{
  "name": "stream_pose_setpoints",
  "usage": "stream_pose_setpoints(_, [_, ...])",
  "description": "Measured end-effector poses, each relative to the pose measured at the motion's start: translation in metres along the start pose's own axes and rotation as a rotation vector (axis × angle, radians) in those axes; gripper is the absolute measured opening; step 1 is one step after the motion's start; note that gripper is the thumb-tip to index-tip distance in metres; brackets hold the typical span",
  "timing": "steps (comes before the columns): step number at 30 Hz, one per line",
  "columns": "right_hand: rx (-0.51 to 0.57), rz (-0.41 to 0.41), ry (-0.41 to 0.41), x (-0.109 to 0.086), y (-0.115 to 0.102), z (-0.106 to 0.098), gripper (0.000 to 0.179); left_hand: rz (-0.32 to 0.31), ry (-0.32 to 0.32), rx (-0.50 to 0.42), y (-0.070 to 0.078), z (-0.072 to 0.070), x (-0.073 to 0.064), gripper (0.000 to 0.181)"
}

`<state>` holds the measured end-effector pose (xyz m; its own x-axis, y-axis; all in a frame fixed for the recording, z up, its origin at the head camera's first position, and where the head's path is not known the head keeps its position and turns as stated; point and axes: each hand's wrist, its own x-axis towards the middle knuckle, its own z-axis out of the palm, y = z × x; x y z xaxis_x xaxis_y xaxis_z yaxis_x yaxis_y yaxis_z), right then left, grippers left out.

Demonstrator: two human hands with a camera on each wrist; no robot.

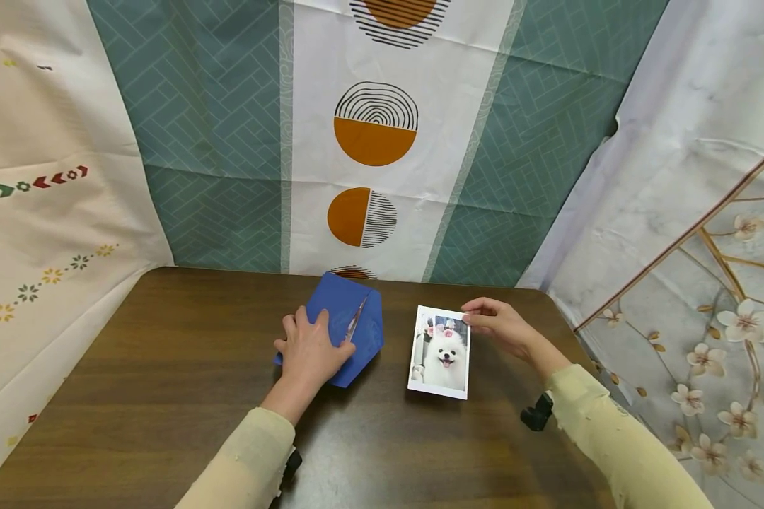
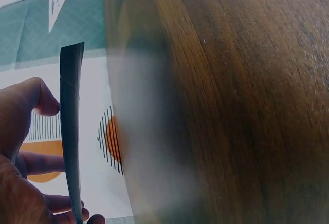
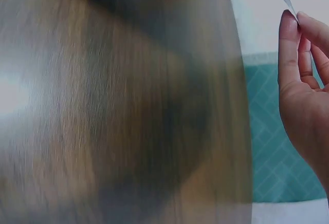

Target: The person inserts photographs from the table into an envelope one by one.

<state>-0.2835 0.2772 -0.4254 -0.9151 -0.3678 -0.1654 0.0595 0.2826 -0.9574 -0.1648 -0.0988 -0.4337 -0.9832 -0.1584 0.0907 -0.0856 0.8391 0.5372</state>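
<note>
My left hand (image 1: 312,348) grips a blue envelope (image 1: 340,300) by its near left side, above the table. The envelope is tilted, and a narrow pale slit shows along its right part. In the left wrist view the envelope (image 2: 70,116) appears edge-on, with the thumb on one face and fingers about the other. To the right, my right hand (image 1: 503,329) pinches the upper right corner of a white-bordered photo (image 1: 446,357) between thumb and fingers. It pictures a fluffy white dog with flowers on its head. A gap separates photo and envelope.
Both things are over a dark brown wooden table (image 1: 197,396). A patterned curtain (image 1: 229,141) hangs along the table's back edge. Cloths with printed flowers hang at the left and right sides. A small black device (image 1: 537,413) is at the right wrist.
</note>
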Motion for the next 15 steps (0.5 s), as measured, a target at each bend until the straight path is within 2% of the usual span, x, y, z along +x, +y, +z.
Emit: stream_pose_setpoints(15, [0.047,0.002,-0.088,0.029,-0.016,0.057,0.025,-0.004,0.012,-0.001,0.003,0.001,0.001,0.079])
